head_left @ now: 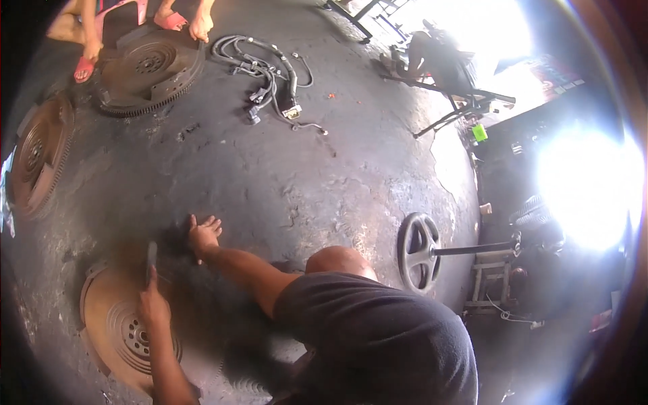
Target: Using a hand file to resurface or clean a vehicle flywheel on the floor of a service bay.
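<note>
A rusty brown flywheel (101, 304) with concentric rings and bolt holes at its centre lies at the lower left. Over it, my left hand (155, 307) is closed on a thin, flat grey tool (152, 255), slightly blurred, whose exact kind I cannot make out. My right arm reaches leftward beyond the flywheel's edge. At its end, my right hand (204, 236) has its fingers spread, low over the dark floor beside a dark patch. I cannot tell whether it presses on the floor.
Two more flywheels (145, 91) (50, 152) lie at the upper left; another person's hand (201, 27) touches one. A wiring harness (290, 77) lies ahead. To the right are a spoked black wheel on a shaft (420, 253) and a metal stand (452, 94).
</note>
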Demonstrator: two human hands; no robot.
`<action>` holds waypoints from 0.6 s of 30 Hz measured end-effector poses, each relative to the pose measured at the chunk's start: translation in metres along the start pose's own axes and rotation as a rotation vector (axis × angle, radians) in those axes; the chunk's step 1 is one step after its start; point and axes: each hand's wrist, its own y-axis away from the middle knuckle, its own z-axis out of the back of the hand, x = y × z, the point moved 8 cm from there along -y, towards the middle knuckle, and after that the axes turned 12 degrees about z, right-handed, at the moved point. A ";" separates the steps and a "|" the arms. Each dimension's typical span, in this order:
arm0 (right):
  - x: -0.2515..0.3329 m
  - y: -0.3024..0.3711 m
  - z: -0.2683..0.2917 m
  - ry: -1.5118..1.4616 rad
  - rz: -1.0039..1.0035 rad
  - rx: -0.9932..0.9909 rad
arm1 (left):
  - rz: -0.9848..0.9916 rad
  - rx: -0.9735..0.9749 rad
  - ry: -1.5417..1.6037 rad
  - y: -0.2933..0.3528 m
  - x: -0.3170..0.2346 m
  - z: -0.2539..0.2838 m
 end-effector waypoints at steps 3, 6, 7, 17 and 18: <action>0.011 0.004 -0.004 0.011 0.031 0.032 | -0.029 -0.057 0.112 -0.014 0.008 0.002; -0.004 -0.001 -0.005 0.018 0.021 0.024 | -0.032 0.040 0.022 0.002 -0.001 0.001; -0.002 0.002 -0.007 -0.002 0.032 0.013 | -0.013 0.048 0.019 0.011 0.010 -0.003; 0.001 -0.007 -0.016 0.059 0.058 0.021 | -0.387 0.380 0.499 0.057 0.061 -0.023; 0.003 -0.008 -0.018 0.073 0.059 0.010 | -0.383 0.411 0.385 0.053 0.057 -0.009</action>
